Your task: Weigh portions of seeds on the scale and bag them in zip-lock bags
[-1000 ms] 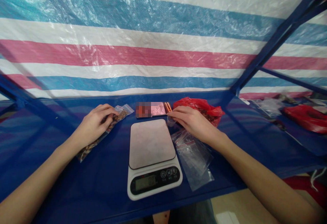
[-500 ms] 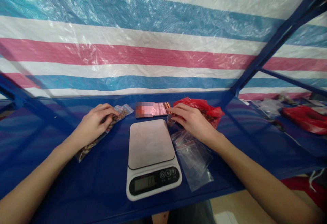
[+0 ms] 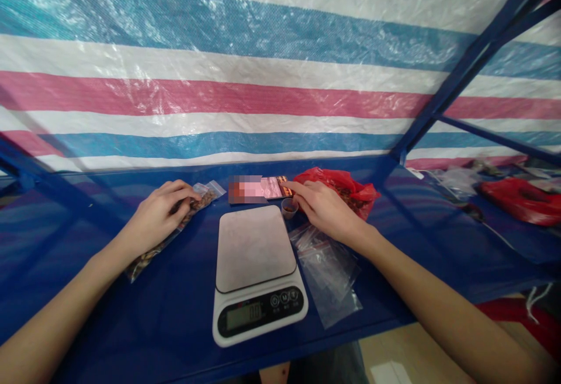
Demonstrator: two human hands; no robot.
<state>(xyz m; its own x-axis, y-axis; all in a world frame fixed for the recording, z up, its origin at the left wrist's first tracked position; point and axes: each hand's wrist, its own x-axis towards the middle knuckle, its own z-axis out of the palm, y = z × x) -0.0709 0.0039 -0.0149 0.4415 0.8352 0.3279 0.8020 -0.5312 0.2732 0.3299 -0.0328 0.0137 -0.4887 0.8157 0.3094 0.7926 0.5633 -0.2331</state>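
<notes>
My left hand [image 3: 155, 214] lies over a clear zip-lock bag [image 3: 144, 264] filled with small brown pieces, its fingers curled and closed on it. The bag's top end [image 3: 214, 189] sticks out past the fingertips. My right hand [image 3: 326, 208] has its index finger stretched out to the right end of a phone [image 3: 274, 187] with a lit screen. The other fingers are loosely bent and partly hidden. Just below that finger stands a small clear cup [image 3: 288, 210] with a little brown material in it. Between the hands sits a white kitchen scale [image 3: 256, 249], its plate bare.
Beside the scale lie several flat clear zip-lock bags [image 3: 328, 273]. Behind my right hand is an open red plastic bag [image 3: 370, 188] of brown pieces. Another red bag [image 3: 521, 197] lies far right. A blue metal post [image 3: 421, 121] and striped sheeting [image 3: 219, 97] bound the blue table.
My right hand has drawn away from the small cup, and its index finger now reaches to the phone. The left hand stays on the filled bag. The whole view has shifted slightly.
</notes>
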